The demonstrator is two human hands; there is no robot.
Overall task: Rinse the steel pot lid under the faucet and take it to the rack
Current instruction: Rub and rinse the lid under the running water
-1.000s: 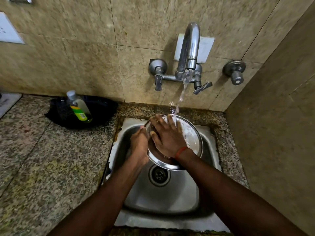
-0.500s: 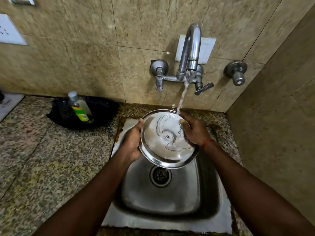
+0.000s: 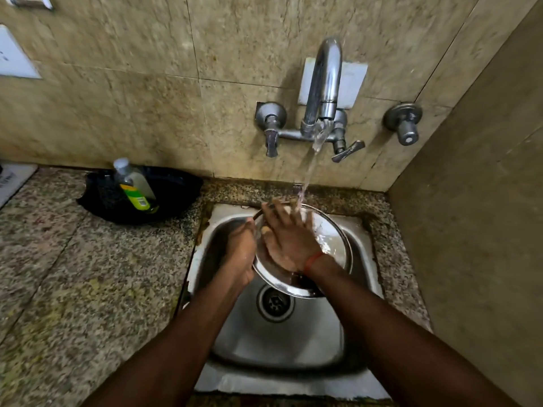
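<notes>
a granite counter [image 3: 88, 289] rings the steel sink [image 3: 279, 348]. mid-rinse: left hand [image 3: 239, 257] grips the lid [image 3: 332, 248] rim, right hand [image 3: 289, 239] rubs it flat, open, under the faucet [image 3: 324, 83]; no rack in view, carrying remains.

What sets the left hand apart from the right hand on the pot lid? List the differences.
The left hand grips the steel pot lid at its left rim, while the right hand lies spread flat across the lid's face.
The faucet stream falls on the right hand's fingers; the left hand sits clear of it.
The right wrist wears an orange band; the left wrist is bare.
Both hands touch the lid over the sink.
</notes>
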